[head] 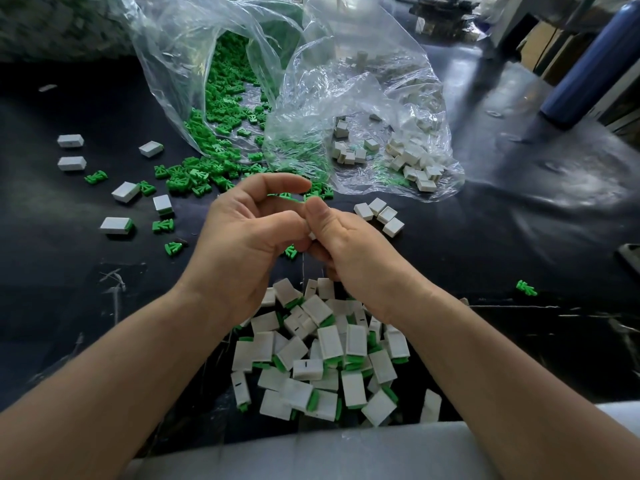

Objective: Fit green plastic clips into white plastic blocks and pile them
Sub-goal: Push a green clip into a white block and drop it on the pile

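both hands are meeting just beyond the pile of finished blocks. the left hand and right hand are pinching their fingers together around a small part, mostly hidden. loose green clips are spilling from the clear bag beyond the pile.

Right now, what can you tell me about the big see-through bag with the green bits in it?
The clear plastic bag is thin, shiny and crinkled. It lies on its side on the dark table, its mouth open toward the person. Green clips fill it and spill out onto the table. A second clear bag holding white blocks overlaps its right side.
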{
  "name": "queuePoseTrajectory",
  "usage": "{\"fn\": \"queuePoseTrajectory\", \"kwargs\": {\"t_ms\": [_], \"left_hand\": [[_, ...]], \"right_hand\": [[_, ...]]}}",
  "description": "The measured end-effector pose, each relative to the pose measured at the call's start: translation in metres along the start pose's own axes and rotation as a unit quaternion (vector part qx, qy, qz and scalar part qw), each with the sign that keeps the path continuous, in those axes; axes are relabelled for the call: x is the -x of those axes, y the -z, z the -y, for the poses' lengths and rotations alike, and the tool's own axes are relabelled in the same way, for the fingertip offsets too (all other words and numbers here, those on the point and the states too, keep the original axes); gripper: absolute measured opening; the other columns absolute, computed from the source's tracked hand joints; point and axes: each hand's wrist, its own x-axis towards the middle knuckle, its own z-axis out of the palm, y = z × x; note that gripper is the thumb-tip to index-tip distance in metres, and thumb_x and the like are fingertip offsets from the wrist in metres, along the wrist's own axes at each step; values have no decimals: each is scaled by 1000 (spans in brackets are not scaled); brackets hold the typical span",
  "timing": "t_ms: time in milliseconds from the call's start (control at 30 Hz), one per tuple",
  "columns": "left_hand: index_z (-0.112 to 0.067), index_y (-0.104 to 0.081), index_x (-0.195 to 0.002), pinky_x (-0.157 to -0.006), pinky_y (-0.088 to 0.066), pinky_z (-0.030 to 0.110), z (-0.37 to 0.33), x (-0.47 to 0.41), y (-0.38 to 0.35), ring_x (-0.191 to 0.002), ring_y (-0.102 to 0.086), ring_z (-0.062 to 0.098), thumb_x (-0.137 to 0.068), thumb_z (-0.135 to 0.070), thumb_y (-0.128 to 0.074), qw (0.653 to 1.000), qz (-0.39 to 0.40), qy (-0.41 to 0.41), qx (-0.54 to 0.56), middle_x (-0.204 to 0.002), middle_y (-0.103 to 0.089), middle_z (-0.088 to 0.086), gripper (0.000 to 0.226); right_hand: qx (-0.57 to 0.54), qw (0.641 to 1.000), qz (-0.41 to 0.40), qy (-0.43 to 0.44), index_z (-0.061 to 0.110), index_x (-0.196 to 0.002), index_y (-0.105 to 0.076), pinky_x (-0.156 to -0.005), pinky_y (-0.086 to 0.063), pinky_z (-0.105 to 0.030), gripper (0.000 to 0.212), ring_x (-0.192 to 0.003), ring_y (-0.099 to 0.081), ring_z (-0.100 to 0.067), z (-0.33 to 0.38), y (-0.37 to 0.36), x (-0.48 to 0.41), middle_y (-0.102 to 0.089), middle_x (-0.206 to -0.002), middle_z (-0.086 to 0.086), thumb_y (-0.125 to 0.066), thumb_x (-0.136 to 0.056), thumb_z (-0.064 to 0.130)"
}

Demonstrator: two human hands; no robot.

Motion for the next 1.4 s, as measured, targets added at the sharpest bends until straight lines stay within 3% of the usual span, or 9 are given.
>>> {"fn": "queuePoseTrajectory", "kwargs": {"t_ms": [133, 300, 533, 667, 867, 1033, 1200, 1300, 1400], "left_hand": [[-6, -59, -87, -47, -48, 19, 0, 1, -1, -47, -54, 15, -66, 23, -54, 1000, -4, -1, 6, -58, -65, 5, 36], [-6, -59, -87, -48, -49, 19, 0, 1, -2, -48, -54, 15, -72, 25, -49, 1000, -5, -1, 4, -58, -65, 4, 36], [-7, -59, -86, -50, -48, 21, 0, 1, -2, -54, -51, 21, -74, 25, -45, 1000, -19, 2, 5, -59, -64, 5, 37], [-6, -59, -86, -48, -49, 20, 1, 1, -2, -53, -51, 20, -71, 24, -49, 1000, -24, 6, 14, -57, -63, 5, 35], [-6, -59, -85, -46, -48, 20, 0, 2, -4, -50, -51, 18, -73, 25, -44, 999, -27, 9, 16, -56, -62, 5, 36], [-5, -58, -87, -45, -47, 18, -2, 3, -5, -47, -51, 16, -74, 26, -42, 999, -26, 14, 18, -54, -61, 4, 37], [-6, -58, -94, -53, -51, 25, -2, 3, -4, -59, -52, 24, -76, 22, -47, 999, -18, 21, 24, -61, -63, 6, 35], [-7, -59, -97, -62, -53, 34, -2, 2, -2, -62, -57, 26, -65, 6, -62, 999, -7, 33, 20, -68, -67, 8, 34], [-9, -59, -96, -57, -53, 27, -3, 2, 0, -58, -63, 19, -60, -6, -63, 999, 1, 38, 21, -69, -70, 7, 36]], "right_hand": [[4, 1000, -5, -11, 10, -112, -60, -80, -39, -31, 51, -99, -56, -18, -3, -1, -2, -62, -104, -7, -25, -98, 44], [2, 1000, -1, -8, 10, -116, -59, -76, -38, -30, 52, -91, -53, -13, -3, -2, -2, -60, -104, -6, -24, -97, 44], [5, 1000, -2, -4, 12, -120, -58, -85, -39, -32, 51, -110, -55, -21, -3, -2, -2, -61, -113, -9, -23, -98, 43], [1, 1000, -5, -8, 11, -115, -60, -76, -38, -30, 51, -89, -53, -11, -1, -3, -2, -58, -95, 0, -24, -98, 43], [-6, 1000, -10, -16, 13, -117, -60, -101, -39, -46, 51, -112, -54, -22, -2, -4, -1, -62, -115, -9, -25, -97, 45], [-3, 1000, -4, -9, 12, -108, -63, -92, -43, -39, 50, -100, -55, -15, -2, -3, -2, -60, -95, 1, -26, -98, 44], [-95, 995, 31, 21, 27, -66, -55, -49, -34, -7, 45, -43, -46, 8, -3, 4, -1, -49, -43, 22, -28, -100, 37], [-125, 991, 36, -4, 22, -67, -59, -46, -33, -15, 51, -41, -40, 0, -6, 9, -4, -45, -46, 14, -28, -97, 49], [-119, 990, 58, -38, 11, -72, -58, -42, -27, -18, 65, -42, -33, -7, -8, 16, -7, -44, -48, 6, -24, -90, 62]]}}
